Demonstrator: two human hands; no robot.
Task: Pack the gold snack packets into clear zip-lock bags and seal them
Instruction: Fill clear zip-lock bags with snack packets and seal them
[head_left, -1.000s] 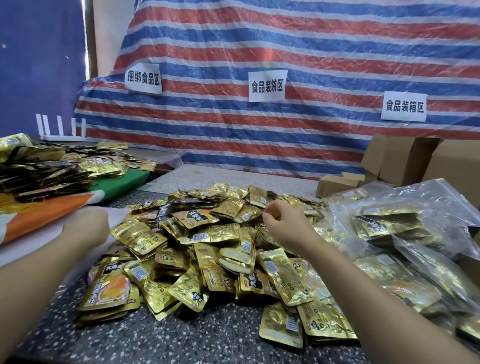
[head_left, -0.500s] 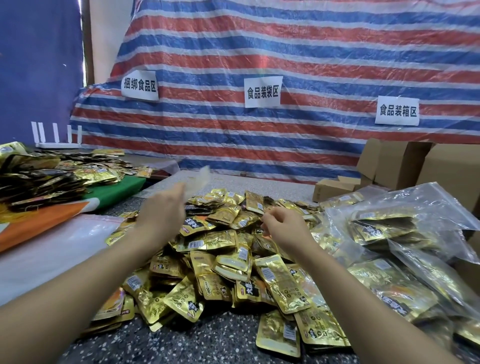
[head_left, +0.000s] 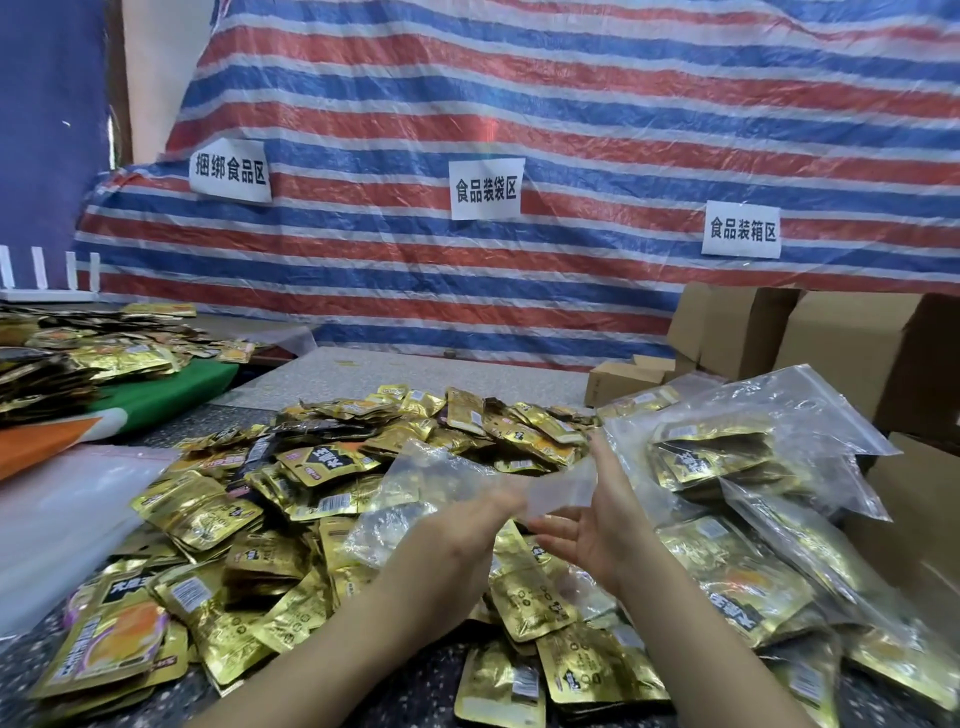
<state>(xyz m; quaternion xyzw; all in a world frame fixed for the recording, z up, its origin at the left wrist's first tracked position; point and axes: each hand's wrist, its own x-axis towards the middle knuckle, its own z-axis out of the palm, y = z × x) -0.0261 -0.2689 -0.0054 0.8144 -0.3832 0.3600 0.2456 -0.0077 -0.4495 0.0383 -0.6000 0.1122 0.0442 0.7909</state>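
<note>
A big loose pile of gold snack packets (head_left: 291, 525) covers the dark speckled table in front of me. Above the middle of the pile my left hand (head_left: 467, 525) grips an empty clear zip-lock bag (head_left: 415, 483), which hangs crumpled to the left of the hand. My right hand (head_left: 597, 514) is beside it with the palm turned left, fingers spread and thumb up, touching the bag's right end (head_left: 561, 488). No packet is in either hand.
Clear bags filled with gold packets (head_left: 727, 457) lie heaped at the right, with brown cardboard boxes (head_left: 852, 338) behind them. A stack of empty clear bags (head_left: 62, 514) lies at the left, beyond it another packet pile (head_left: 93, 358). A striped tarp (head_left: 519, 130) closes the back.
My left hand came from the empty-bag stack at the left, carrying a clear bag to the middle. My right hand opened and dropped slightly to meet the bag.
</note>
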